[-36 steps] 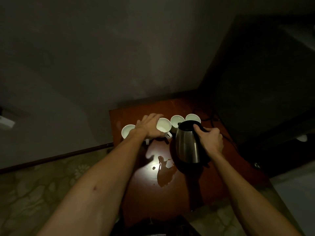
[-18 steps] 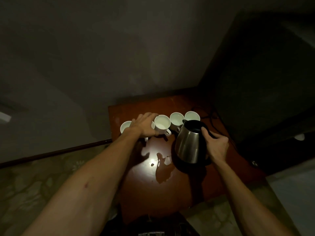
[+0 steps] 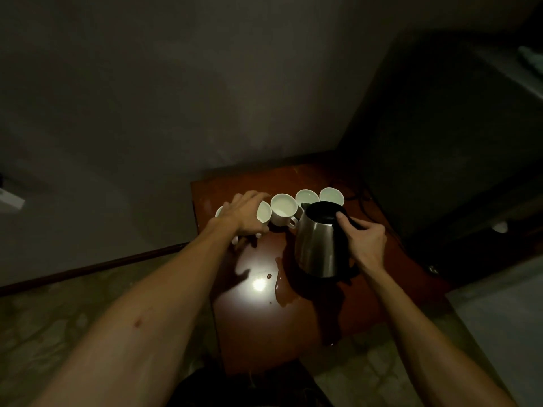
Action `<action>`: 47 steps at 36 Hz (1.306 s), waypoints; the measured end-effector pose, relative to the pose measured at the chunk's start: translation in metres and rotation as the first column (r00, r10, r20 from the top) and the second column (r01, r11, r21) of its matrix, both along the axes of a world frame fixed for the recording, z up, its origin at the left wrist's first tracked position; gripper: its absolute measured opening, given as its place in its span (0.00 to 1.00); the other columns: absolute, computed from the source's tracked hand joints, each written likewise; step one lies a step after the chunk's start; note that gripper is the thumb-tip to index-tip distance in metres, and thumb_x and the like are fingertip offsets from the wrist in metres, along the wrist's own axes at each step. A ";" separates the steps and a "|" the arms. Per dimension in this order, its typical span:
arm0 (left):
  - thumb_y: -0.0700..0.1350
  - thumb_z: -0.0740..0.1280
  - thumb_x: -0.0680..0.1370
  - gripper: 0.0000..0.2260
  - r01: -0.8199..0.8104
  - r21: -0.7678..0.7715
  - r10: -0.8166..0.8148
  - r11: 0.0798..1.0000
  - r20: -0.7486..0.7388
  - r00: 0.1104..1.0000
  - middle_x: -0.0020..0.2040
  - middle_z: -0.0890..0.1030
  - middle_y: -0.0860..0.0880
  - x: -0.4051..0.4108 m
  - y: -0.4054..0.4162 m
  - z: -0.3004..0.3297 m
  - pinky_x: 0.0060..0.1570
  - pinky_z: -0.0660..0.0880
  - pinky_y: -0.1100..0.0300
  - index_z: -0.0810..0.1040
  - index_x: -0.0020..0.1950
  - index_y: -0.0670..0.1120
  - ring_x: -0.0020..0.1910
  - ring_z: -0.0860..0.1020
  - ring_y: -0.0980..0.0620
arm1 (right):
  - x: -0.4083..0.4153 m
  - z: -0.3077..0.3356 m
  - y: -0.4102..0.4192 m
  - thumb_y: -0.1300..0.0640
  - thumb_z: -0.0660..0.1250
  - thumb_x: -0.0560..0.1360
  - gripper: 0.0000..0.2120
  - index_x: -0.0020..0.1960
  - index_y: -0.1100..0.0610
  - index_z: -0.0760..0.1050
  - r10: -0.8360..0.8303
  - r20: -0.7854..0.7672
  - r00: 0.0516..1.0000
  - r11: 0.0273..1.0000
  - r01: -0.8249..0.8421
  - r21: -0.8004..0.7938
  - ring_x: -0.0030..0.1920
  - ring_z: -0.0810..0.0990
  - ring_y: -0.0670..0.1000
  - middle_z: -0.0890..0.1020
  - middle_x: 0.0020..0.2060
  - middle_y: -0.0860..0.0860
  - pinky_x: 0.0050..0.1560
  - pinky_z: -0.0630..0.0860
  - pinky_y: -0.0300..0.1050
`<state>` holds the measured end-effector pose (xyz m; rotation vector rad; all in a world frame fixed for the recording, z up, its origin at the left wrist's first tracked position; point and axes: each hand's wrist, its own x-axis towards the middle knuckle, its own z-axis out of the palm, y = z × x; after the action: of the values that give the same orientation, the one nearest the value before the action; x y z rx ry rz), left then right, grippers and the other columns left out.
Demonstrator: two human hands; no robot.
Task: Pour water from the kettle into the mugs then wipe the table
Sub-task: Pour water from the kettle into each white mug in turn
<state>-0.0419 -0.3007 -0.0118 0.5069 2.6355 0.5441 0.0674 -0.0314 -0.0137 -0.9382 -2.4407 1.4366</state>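
A steel kettle [image 3: 318, 245] with a black lid stands upright on the red-brown table [image 3: 293, 333]. My right hand [image 3: 364, 239] grips its black handle, thumb on the lid. Several white mugs stand in a row at the table's far side: one [image 3: 283, 208] left of the kettle's spout, two more [image 3: 307, 196] [image 3: 331, 195] behind the kettle. My left hand [image 3: 244, 212] lies over a tilted mug [image 3: 263, 214] and partly hides the leftmost mug [image 3: 219, 211]. A puddle of water [image 3: 283, 289] lies on the table in front of the kettle.
A black cord [image 3: 360, 198] runs along the table's back right. Dark furniture [image 3: 455, 157] stands close on the right. A grey wall rises behind the table. Patterned floor [image 3: 58, 318] lies to the left and below.
My left hand has shifted left from the middle mug onto the second mug. The kettle has been brought upright by my right hand and sits lower, nearer the puddle.
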 end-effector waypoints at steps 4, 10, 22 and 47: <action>0.59 0.76 0.69 0.41 -0.009 0.028 0.010 1.000 -0.023 1.000 0.77 0.62 0.52 0.005 -0.024 -0.004 0.65 0.63 0.41 0.60 0.78 0.57 0.73 0.62 0.43 | 0.002 0.002 -0.017 0.40 0.77 0.77 0.30 0.71 0.59 0.81 -0.012 0.015 1.000 0.999 0.012 0.036 0.61 0.86 0.57 0.86 0.63 0.58 0.65 0.83 0.59; 0.59 0.75 0.70 0.40 -0.022 0.057 0.022 0.998 0.006 1.000 0.77 0.62 0.51 0.013 -0.049 -0.002 0.65 0.62 0.43 0.61 0.77 0.56 0.71 0.63 0.40 | 0.000 0.004 -0.033 0.41 0.77 0.77 0.29 0.70 0.60 0.82 -0.031 0.014 0.999 0.999 0.031 0.037 0.59 0.85 0.54 0.86 0.63 0.58 0.62 0.82 0.52; 0.59 0.73 0.71 0.39 -0.030 0.016 0.029 0.999 0.053 0.998 0.78 0.61 0.50 0.002 -0.040 -0.005 0.65 0.62 0.42 0.60 0.78 0.56 0.73 0.61 0.41 | -0.018 -0.006 -0.034 0.33 0.76 0.74 0.32 0.67 0.55 0.85 -0.024 0.090 0.996 0.997 0.017 0.072 0.56 0.87 0.53 0.89 0.58 0.53 0.59 0.85 0.57; 0.58 0.74 0.70 0.41 0.088 -0.016 -0.087 0.996 0.045 0.995 0.79 0.60 0.50 -0.041 -0.026 -0.016 0.67 0.62 0.39 0.58 0.78 0.57 0.74 0.61 0.41 | -0.027 -0.011 -0.032 0.36 0.76 0.76 0.30 0.68 0.57 0.83 -0.015 0.204 0.979 0.987 -0.018 0.160 0.46 0.85 0.48 0.88 0.55 0.52 0.50 0.85 0.51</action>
<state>-0.0831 -0.3269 -0.0273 0.5953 2.5602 0.4987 0.0402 -0.0632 -0.0243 -1.0962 -2.6548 1.1730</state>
